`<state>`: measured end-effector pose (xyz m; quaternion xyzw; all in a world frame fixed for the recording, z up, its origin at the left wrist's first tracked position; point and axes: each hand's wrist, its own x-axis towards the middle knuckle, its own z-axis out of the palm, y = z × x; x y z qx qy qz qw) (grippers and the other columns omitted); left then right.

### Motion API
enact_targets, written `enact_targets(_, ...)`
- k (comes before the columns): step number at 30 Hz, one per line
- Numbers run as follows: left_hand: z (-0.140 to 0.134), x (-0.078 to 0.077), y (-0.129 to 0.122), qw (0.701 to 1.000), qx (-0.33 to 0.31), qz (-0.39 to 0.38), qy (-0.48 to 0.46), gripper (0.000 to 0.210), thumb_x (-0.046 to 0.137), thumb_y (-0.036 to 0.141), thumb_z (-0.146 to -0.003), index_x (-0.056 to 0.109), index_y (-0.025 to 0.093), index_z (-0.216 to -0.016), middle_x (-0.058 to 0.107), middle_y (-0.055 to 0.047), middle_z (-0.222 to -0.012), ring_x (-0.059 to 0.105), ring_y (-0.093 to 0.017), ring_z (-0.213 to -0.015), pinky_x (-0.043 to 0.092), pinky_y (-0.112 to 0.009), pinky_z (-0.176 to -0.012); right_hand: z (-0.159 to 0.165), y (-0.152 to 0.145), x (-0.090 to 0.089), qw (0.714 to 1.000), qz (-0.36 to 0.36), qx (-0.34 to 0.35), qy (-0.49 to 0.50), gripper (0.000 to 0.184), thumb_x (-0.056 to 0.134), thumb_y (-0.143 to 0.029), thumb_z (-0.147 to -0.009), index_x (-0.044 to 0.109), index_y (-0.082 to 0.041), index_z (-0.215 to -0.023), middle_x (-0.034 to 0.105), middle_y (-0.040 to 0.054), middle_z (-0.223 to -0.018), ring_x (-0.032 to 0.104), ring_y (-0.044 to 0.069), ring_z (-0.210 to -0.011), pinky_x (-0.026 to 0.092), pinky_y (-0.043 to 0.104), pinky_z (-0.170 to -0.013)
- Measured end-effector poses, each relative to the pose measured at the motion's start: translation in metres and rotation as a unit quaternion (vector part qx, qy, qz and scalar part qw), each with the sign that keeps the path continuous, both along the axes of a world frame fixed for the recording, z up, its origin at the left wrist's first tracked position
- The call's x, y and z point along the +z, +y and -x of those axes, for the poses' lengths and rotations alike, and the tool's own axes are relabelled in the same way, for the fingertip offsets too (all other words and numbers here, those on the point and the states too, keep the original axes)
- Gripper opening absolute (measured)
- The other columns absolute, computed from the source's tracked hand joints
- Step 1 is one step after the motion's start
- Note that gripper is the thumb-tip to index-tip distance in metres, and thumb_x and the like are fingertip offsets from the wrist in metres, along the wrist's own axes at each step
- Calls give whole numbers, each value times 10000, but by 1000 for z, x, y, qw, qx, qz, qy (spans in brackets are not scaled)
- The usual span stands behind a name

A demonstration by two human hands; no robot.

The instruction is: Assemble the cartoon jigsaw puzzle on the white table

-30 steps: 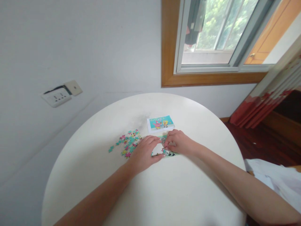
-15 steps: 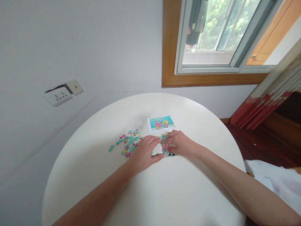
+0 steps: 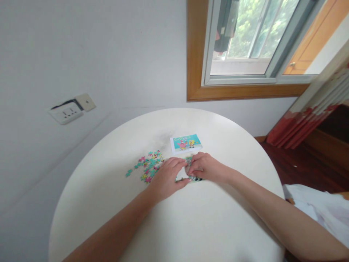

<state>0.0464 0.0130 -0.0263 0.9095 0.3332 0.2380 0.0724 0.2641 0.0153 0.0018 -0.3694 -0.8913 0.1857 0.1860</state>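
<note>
Head view: your round white desk (image 3: 174,225) fills the lower middle, and taking the partly joined jigsaw (image 3: 196,179) as the centre of a clock with 12 pointing away from you, the jigsaw lies flat in front of you, partly covered by your hands, with a bare white gap in it. Your left hand (image 3: 167,176) sits at 9 o'clock, palm down, thumb and forefinger spread wide on either side of that gap, their tips at the jigsaw's edges. Your right hand (image 3: 206,167) is at 3 o'clock, its fingers drawn narrowly together and pointing down at the jigsaw; you cannot tell from here whether a piece is between them. Further out at 9 o'clock, just beyond your left hand and partly behind it, loose pieces (image 3: 147,171) in teal, pink and yellow lie scattered. At 12 o'clock, just beyond the jigsaw, is a box (image 3: 187,143) whose top shows a pink and a yellow cartoon figure on teal. Past the desk you have a wall socket (image 3: 67,112) near 10 o'clock, a window (image 3: 242,65) at 1, a red and cream curtain (image 3: 300,122) at 2, and white cloth (image 3: 319,207) between 3 and 4.
</note>
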Motion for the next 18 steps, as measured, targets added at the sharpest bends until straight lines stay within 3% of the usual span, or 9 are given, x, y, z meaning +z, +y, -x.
enact_targets(12, 1, -1, -1, 1000, 9, 10, 20, 411, 653, 360, -820, 562, 200, -1187, 580, -99, -1238, 488, -276, -1183, 382, -446, -1030, -11, 1, 9, 1000, 13, -1, -19, 201, 652, -109, -789, 772, -240, -882, 671, 49, -899, 590, 175, -886, 418, 317, -881)
enact_targets(18, 0, 4, -3, 999, 11, 23, 25, 303, 557, 326, -896, 576, 205, -1173, 590, -90, -1219, 488, -256, -1180, 389, -432, -1023, -26, 8, 17, 998, -2, -65, 18, 221, 570, -102, -836, 759, -195, -904, 682, 59, -867, 584, 172, -865, 438, 293, -848)
